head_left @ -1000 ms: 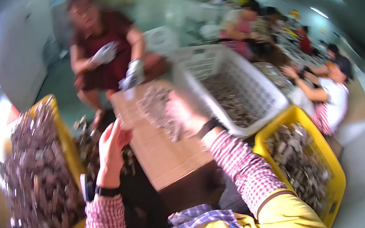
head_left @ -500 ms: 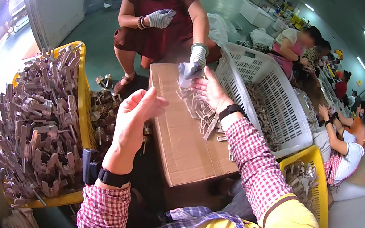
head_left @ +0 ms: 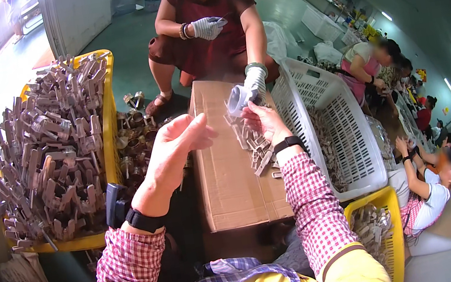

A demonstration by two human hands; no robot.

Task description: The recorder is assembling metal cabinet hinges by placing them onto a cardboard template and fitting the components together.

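A translucent whitish ring (head_left: 238, 100), shaped like a tape roll, is above the cardboard box (head_left: 232, 199). A co-worker's striped gloved hand (head_left: 255, 82) holds it from the far side. My right hand (head_left: 267, 122) has its fingers closed at the ring's near edge; the fingertips partly overlap the glove. My left hand (head_left: 174, 149) hovers over the box's left edge, loosely curled with the thumb apart and nothing visible in it. Several small grey metal clip-like parts (head_left: 261, 153) lie on the box beneath my right hand.
At left, a yellow crate (head_left: 109, 115) is heaped with metal lever parts. Brassy round fittings (head_left: 135, 131) lie beside it. A white slatted crate (head_left: 348, 136) and another yellow crate (head_left: 394, 244) stand at right. The co-worker (head_left: 213, 25) squats opposite; other people sit at far right.
The co-worker's gloved hand has turned the ring into clearer view. My right hand has gone from spread fingers to closed at the ring. My left hand has shifted slightly right and down.
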